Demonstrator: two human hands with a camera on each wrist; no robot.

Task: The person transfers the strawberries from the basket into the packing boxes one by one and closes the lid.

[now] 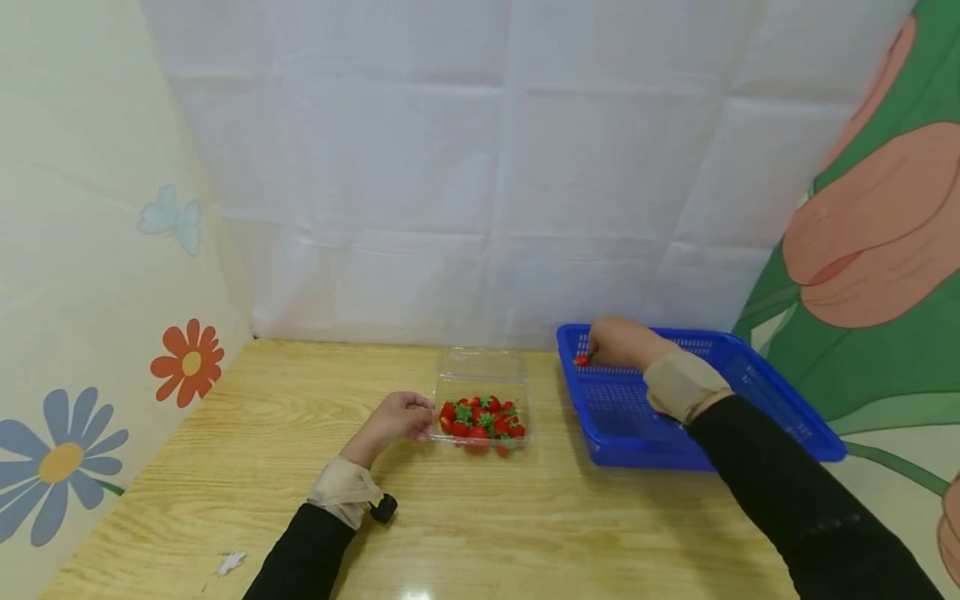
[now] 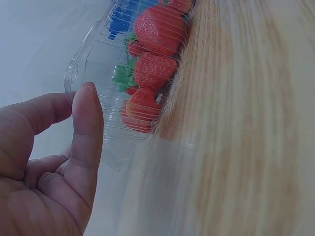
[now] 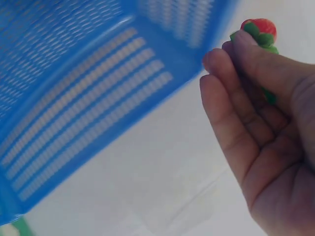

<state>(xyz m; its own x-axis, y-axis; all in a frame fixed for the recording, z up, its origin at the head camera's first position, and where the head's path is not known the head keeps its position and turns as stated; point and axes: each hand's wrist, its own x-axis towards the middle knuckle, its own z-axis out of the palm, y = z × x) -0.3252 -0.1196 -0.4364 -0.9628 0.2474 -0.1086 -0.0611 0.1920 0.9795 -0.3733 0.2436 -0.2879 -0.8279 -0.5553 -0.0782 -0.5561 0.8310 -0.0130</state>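
A clear plastic clamshell box [image 1: 444,392] stands on the table with its lid raised at the back, holding several red strawberries [image 1: 480,417] with green leaves. My left hand [image 1: 401,417] pinches the box's left rim between thumb and finger; the left wrist view shows the thumb [image 2: 86,123] against the clear wall, with strawberries [image 2: 157,29] behind it. Over the left part of a blue plastic basket [image 1: 652,457], my right hand [image 1: 622,343] pinches one strawberry [image 1: 582,361] by its leafy end. In the right wrist view, that strawberry [image 3: 266,29] sticks out past the thumb.
The wooden table [image 1: 525,517] ends at a white sheet [image 1: 390,167] hanging behind the box and basket. Patterned cloths hang at left and right. A torn white scrap [image 1: 231,563] lies at the front left. A small black object [image 1: 384,508] is at the left wrist.
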